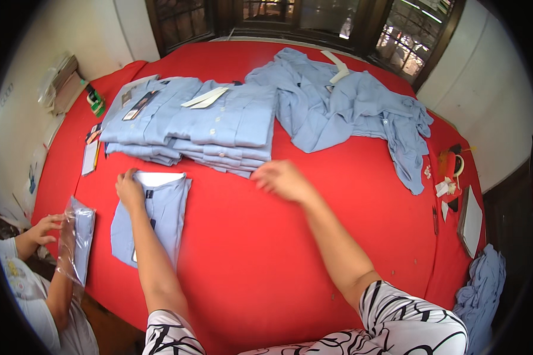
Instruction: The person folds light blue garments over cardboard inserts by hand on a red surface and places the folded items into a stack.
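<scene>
A folded light blue shirt lies flat on the red cloth at the left, with a white insert showing at its top edge. My left hand grips that shirt at its upper left corner, and my left forearm covers part of it. My right hand is slightly blurred, its fingers loosely apart with nothing seen in them. It hovers by the lower right corner of a stack of folded blue shirts. White paper strips and a dark tag rest on the stack.
Unfolded blue shirts lie heaped at the back right, with a white collar strip on top. A co-worker's hands handle a clear-bagged shirt at far left. Tape, scissors and a pad sit near the right edge.
</scene>
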A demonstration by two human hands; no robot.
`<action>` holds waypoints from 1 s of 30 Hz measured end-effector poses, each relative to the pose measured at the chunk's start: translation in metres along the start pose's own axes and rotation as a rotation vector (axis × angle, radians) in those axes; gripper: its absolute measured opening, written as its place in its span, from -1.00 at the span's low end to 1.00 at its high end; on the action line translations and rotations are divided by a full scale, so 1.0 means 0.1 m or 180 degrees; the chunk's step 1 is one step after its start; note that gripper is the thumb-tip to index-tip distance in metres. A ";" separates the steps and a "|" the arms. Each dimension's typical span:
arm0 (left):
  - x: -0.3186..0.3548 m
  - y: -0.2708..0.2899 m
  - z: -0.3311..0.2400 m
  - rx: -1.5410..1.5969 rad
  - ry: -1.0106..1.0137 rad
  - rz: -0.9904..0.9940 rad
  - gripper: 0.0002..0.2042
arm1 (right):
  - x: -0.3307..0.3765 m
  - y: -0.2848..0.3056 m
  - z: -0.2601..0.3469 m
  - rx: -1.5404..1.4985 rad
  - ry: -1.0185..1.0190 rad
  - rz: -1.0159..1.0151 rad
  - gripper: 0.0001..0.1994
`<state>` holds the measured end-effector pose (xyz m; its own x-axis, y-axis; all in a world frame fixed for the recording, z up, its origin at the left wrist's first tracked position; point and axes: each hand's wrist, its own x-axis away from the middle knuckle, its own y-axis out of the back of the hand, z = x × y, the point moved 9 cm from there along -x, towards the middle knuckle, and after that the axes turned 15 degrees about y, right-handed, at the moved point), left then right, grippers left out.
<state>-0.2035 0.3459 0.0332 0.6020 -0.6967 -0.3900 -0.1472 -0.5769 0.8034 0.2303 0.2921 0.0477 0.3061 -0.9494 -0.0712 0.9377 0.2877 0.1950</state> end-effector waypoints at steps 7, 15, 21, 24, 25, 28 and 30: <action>-0.64 -0.61 0.37 0.2225 0.0413 0.0746 -0.60 | 0.15 2.45 -0.05 0.3797 0.0782 -0.1820 -0.78; 0.14 1.25 -0.85 0.0755 -0.1123 -0.0092 -0.74 | 1.85 1.57 1.15 0.4282 0.2129 -0.1657 -0.84; 2.92 1.33 -2.10 0.1793 -0.0956 0.3202 -0.64 | 3.43 -0.24 0.81 0.2135 0.1360 0.0388 -0.85; 4.14 1.27 -2.01 0.1242 -0.0927 0.3656 -0.55 | 3.72 -0.58 1.09 0.0656 0.1138 0.0283 -0.83; 4.42 1.39 -1.99 0.1165 -0.1343 0.3178 -0.56 | 3.75 -0.50 1.14 0.0257 0.1076 0.0094 -0.79; 4.93 1.61 -1.81 0.1252 -0.1788 0.2513 -0.62 | 3.77 0.25 0.72 0.2340 0.1665 -0.1166 -0.69; 4.85 1.46 -1.53 0.1631 -0.0923 0.3123 -0.68 | 3.86 0.60 0.35 0.3480 0.1269 -0.1463 -0.75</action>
<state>0.1866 -0.0106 0.0298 -0.1428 -0.9765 0.1613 -0.7965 0.2102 0.5669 0.3994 -0.0616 0.0662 0.1945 -0.7746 -0.6018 0.4018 -0.4967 0.7693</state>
